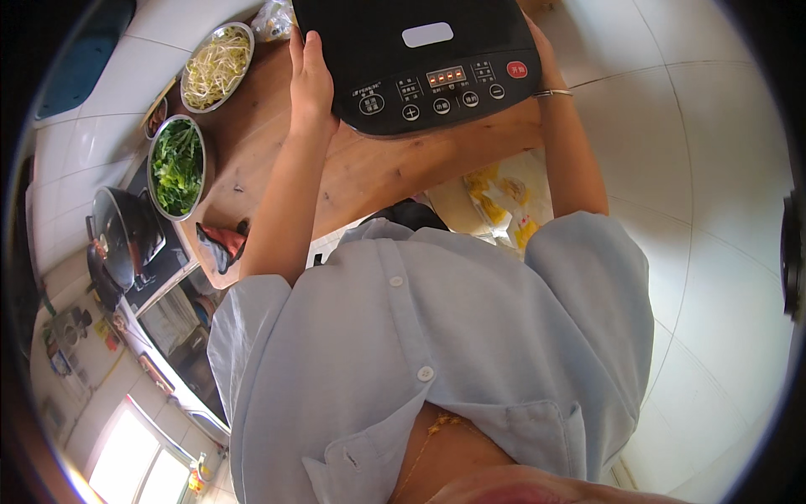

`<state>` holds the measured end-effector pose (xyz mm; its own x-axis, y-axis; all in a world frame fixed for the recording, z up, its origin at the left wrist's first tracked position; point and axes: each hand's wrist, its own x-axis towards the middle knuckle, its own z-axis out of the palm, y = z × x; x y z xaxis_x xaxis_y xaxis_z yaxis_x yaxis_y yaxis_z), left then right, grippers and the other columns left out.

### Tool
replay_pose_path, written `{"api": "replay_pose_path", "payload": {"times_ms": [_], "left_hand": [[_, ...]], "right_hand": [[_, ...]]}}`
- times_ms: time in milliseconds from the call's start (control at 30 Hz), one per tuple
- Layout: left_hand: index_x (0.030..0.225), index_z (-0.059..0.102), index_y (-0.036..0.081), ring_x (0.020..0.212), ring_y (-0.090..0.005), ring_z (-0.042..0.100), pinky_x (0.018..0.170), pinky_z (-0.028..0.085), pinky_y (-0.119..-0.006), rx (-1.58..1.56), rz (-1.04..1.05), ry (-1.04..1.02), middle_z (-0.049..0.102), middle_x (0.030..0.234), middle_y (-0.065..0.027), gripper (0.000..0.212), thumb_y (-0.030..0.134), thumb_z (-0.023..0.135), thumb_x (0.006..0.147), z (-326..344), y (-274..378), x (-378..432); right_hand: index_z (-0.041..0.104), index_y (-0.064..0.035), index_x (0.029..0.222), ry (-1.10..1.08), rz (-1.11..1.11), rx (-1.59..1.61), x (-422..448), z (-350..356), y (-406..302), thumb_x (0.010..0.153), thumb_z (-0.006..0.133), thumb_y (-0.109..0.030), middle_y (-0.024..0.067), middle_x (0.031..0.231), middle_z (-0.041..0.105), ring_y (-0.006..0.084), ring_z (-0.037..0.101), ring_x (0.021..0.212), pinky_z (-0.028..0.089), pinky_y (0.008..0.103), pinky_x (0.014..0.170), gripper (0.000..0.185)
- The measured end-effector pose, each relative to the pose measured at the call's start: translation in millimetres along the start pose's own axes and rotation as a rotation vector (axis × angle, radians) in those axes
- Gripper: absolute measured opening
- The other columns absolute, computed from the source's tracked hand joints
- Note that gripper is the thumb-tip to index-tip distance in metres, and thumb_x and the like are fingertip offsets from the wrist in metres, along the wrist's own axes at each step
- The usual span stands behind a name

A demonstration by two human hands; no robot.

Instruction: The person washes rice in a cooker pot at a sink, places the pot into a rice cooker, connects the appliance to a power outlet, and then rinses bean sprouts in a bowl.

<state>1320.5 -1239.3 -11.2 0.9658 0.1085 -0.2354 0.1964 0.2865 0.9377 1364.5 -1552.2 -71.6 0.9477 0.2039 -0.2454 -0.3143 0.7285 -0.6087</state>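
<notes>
A black rice cooker is before me at the top of the view, seen from above and cut off by the frame edge. Its front panel has round buttons, a red one at the right, and a lit display. My left hand presses against its left side with the fingers pointing away from me. On the opposite side, my right hand holds the cooker, its fingers mostly hidden behind the body. Whether the cooker rests on the wooden counter or is raised cannot be told.
Along the tiled wall at left are a metal bowl of bean sprouts and a bowl of chopped greens. A lidded wok sits on a stove beyond the counter's left end. A folded cloth lies at the counter's corner. Yellow-printed bags are below right.
</notes>
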Motion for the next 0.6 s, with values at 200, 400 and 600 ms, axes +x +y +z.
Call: {"api": "replay_pose_path", "payload": {"times_ms": [200, 400, 600], "left_hand": [[0.146, 0.014, 0.005, 0.135, -0.0243, 0.028, 0.108, 0.027, -0.032, 0.119, 0.270, 0.033, 0.021, 0.150, -0.0142, 0.062, 0.030, 0.041, 0.097, 25.7, 18.6, -47.6], [0.144, 0.017, -0.002, 0.138, -0.0239, 0.022, 0.112, 0.019, -0.033, 0.255, 0.545, -0.026, 0.021, 0.150, -0.0163, 0.058, 0.027, 0.041, 0.099, -1.4, -22.8, -13.4], [0.143, 0.017, -0.005, 0.141, -0.0268, 0.014, 0.113, 0.015, -0.034, 0.288, 0.539, 0.005, 0.018, 0.150, -0.0201, 0.062, 0.026, 0.045, 0.098, 2.6, -13.5, -28.2]], "right_hand": [[0.055, -0.0002, 0.119, 0.482, -0.888, -1.169, -125.1, 32.6, 35.1, 0.097, 0.045, -0.021, 0.0090, 0.114, 0.060, 0.0160, 0.056, 0.102, 0.046, 0.0290, 0.086, 0.032], [0.053, -0.0148, 0.128, 0.072, -0.717, -1.692, -154.5, 113.0, 100.3, 0.080, 0.065, -0.009, 0.0050, 0.065, 0.054, 0.0194, 0.051, 0.055, 0.043, 0.0301, 0.055, 0.050], [0.049, -0.0165, 0.132, 0.042, -0.724, -1.781, -151.0, 103.4, 105.1, 0.078, 0.067, -0.010, 0.0044, 0.058, 0.049, 0.0200, 0.049, 0.049, 0.041, 0.0331, 0.049, 0.057]]}}
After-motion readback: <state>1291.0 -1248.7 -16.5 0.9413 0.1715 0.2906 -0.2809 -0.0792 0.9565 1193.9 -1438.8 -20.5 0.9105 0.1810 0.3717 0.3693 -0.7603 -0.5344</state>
